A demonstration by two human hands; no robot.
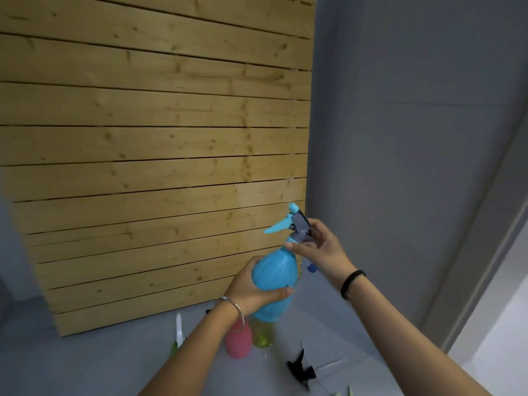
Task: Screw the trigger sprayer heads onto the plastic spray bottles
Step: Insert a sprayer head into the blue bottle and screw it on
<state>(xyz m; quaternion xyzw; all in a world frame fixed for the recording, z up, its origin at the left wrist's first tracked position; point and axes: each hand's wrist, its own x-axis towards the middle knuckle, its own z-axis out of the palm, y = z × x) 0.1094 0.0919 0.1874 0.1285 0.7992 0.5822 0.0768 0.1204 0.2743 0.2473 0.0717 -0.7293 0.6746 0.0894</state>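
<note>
Left hand (251, 290) wraps blue bottle (274, 284); right hand (320, 250) pinches its sprayer head (297, 224). Below: one pink bottle (238, 341), one yellow bottle (261, 335), one black sprayer head (301, 368).

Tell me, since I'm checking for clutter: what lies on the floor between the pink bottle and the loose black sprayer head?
In the head view, a yellow bottle stands right beside the pink bottle; past it, bare grey floor reaches the black sprayer head.

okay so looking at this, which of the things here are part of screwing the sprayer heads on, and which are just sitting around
Part of the job:
blue bottle, in the left hand
its sprayer head, at the right hand
pink bottle
yellow bottle
black sprayer head on the floor
white sprayer

Just there:
wooden panel
grey wall
</note>
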